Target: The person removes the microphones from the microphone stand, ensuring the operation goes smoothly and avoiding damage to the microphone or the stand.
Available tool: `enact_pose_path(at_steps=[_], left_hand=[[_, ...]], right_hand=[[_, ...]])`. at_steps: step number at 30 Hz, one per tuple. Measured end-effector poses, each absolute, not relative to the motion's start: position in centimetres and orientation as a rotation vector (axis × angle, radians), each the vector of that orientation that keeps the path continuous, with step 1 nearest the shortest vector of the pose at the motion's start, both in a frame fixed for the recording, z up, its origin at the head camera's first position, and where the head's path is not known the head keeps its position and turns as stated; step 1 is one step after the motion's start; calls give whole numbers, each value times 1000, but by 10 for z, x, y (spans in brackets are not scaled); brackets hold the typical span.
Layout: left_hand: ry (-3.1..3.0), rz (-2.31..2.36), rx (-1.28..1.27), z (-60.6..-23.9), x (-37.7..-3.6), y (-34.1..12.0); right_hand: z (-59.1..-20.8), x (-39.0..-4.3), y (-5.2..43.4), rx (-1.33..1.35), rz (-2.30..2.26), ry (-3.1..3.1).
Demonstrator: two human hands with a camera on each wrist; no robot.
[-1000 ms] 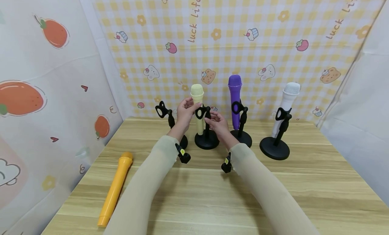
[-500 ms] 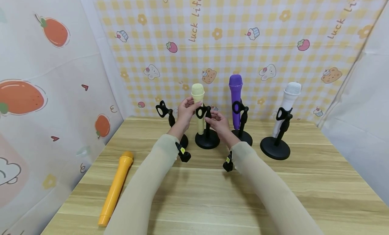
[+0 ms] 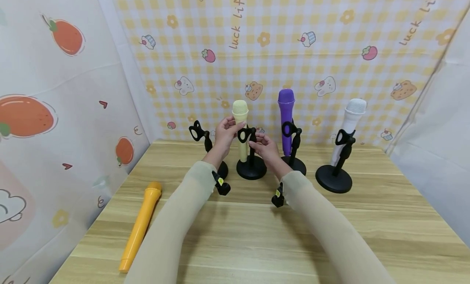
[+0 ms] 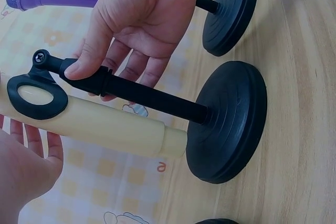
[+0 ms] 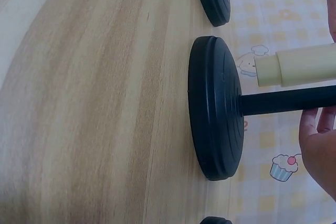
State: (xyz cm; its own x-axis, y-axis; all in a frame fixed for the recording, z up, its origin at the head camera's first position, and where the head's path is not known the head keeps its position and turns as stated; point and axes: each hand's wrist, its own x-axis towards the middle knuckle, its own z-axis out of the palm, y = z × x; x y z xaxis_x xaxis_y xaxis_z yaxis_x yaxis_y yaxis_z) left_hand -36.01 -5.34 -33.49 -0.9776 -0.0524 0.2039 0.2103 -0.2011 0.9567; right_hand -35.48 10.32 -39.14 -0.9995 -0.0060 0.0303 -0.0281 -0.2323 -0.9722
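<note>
Pale yellow microphone [image 3: 240,131] already seated in black stand [image 3: 251,161] clip; left hand [image 3: 225,134] fingers curled round its body, right hand [image 3: 265,147] pinching stand neck; orange microphone [image 3: 140,227] still on table, one stand empty.

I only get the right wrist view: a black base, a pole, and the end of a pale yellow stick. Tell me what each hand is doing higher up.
Observer: The right hand pinches the stand just below its clip.
Operator: Now the left hand.
Observer: The left hand grips the pale yellow microphone, which passes through that clip.
Operator: Report any loose microphones.
Observer: One orange microphone lies flat on the table, to the left of the left arm.
</note>
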Motion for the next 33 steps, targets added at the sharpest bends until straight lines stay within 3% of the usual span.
enact_pose_path(at_steps=[33], left_hand=[[-1921, -2361, -213, -314, -330, -54]], right_hand=[[-371, -316, 110, 60, 2402, -2001]])
